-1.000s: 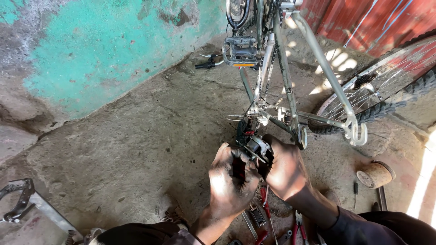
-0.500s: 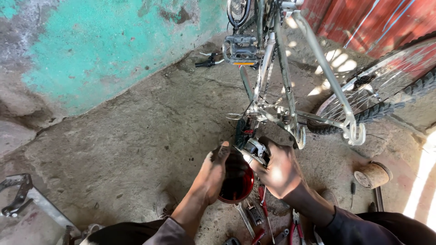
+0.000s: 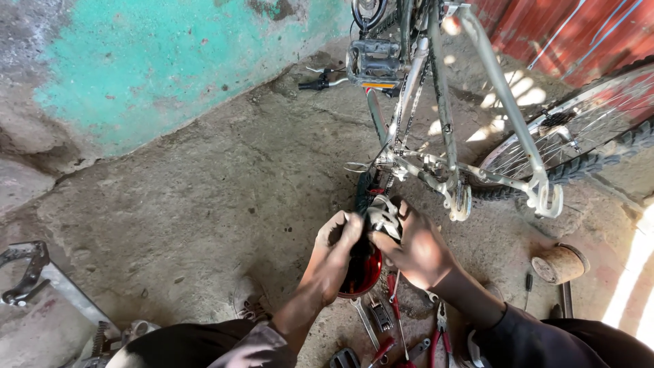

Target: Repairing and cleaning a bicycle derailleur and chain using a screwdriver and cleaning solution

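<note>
Rough concrete floor (image 3: 191,204) — glossy red bowl (image 3: 366,274)

no packages, labels, signs or screens in view, only bare concrete and painted wall

Turquoise patchy wall (image 3: 157,75); grey concrete floor (image 3: 204,197); silver bicycle frame (image 3: 504,95); red bowl (image 3: 364,272); red-handled pliers (image 3: 441,334); rust-red gate (image 3: 586,34).

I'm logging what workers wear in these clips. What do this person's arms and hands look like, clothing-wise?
Both hands are bare: no gloves, rings or watch show. The left hand leads to a bare forearm, with a dark sleeve pushed up near the elbow and a paler cuff edge. The right hand also has a bare forearm, ending in a dark sleeve pushed up above the wrist. Both hands look smudged with grime.
</note>
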